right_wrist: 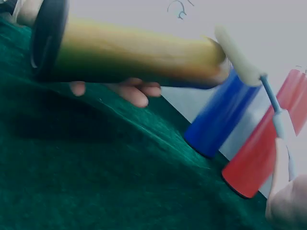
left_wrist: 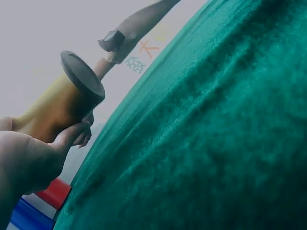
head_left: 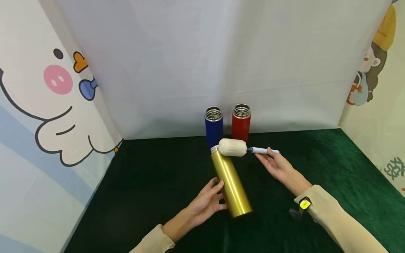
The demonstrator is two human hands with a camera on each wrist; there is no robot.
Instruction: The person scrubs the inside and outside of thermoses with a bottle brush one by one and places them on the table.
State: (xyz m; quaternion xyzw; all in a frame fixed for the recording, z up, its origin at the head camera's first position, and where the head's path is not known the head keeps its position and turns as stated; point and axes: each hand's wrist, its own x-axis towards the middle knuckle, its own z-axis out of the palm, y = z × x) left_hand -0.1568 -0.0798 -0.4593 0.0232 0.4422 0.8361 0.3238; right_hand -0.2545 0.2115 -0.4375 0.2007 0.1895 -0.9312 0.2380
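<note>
My left hand (head_left: 205, 203) grips a gold bottle (head_left: 232, 184) round its body and holds it tilted, clear of the cloth, its open mouth pointing away. In the right wrist view the bottle (right_wrist: 139, 52) lies nearly sideways, with dark base at left and fingers curled below. My right hand (head_left: 280, 169) pinches the pale handle of a sponge bottle brush (head_left: 232, 147) between thumb and fingers. The cream sponge head sits crosswise right at the bottle's mouth, outside it. From the left wrist, the bottle's base (left_wrist: 82, 74) faces the camera.
Behind the brush stand a blue bottle (head_left: 214, 131) and a red bottle (head_left: 241, 126), both upright with lids off. Dark green cloth (head_left: 152, 175) covers the table. A white curtain (head_left: 177, 63) rises along the back, and printed panels flank both sides.
</note>
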